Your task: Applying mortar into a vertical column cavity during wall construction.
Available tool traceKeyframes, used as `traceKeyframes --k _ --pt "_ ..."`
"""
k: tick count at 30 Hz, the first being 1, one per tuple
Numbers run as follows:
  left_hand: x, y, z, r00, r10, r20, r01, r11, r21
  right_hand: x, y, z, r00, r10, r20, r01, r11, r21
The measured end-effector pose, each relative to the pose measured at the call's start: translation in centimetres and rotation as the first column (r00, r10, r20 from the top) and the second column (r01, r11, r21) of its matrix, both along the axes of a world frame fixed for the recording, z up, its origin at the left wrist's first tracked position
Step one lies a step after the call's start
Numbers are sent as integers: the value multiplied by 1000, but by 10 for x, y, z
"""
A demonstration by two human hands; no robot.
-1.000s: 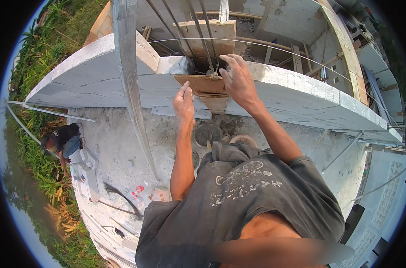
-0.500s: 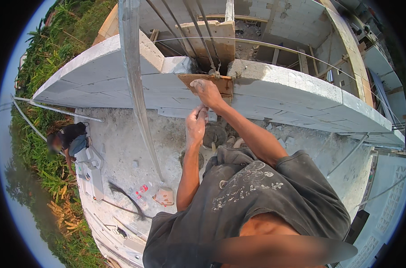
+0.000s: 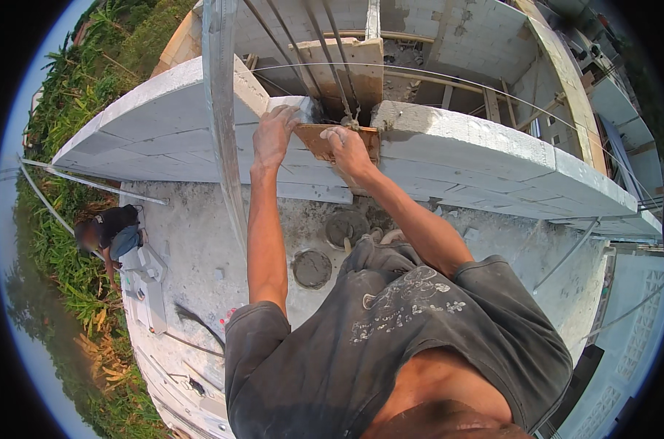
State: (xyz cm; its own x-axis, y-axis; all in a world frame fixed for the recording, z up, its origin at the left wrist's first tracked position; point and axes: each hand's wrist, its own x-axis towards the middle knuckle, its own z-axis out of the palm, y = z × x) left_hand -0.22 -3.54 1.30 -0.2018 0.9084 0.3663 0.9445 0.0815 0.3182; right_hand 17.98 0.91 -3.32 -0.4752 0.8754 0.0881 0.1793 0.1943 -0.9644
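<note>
Parted now after nearly meeting, the left hand [image 3: 273, 137] lies fingers extended by the white block wall's [image 3: 456, 150] top, leaving only the curled right hand [image 3: 349, 150] (grip impossible to tell) at the flat brown wooden board [image 3: 314, 139] against that wall.

**Mostly grey and white**

The wall [image 3: 478, 157] is showing pale grey-white, with thin darker lines crossing it. The board [image 3: 315, 142] is standing out orange-brown — the 4 steel bars [image 3: 325, 53] above are showing dark grey. The shirt [image 3: 325, 351] is carrying a white print [image 3: 406, 301] on charcoal. The post [image 3: 221, 88] is gleaming silver-grey, and the plants [image 3: 61, 263] are mixing green with yellow.
</note>
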Motion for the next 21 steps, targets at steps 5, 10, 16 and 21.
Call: traceKeyframes --k 5,10,16,21 --pt "-9 12 3 999 -40 8 40 999 -21 -4 3 3 984 -37 -172 -21 947 -321" --pt "-5 20 3 999 -37 38 36 999 16 -12 0 22 960 -121 -251 11 918 -397" --pt "-8 36 9 999 -39 -32 36 996 -79 -12 1 38 920 -196 -340 3 869 -495" --pt "-15 50 6 997 -56 48 62 990 -126 -32 7 44 982 -78 -172 51 986 -157"
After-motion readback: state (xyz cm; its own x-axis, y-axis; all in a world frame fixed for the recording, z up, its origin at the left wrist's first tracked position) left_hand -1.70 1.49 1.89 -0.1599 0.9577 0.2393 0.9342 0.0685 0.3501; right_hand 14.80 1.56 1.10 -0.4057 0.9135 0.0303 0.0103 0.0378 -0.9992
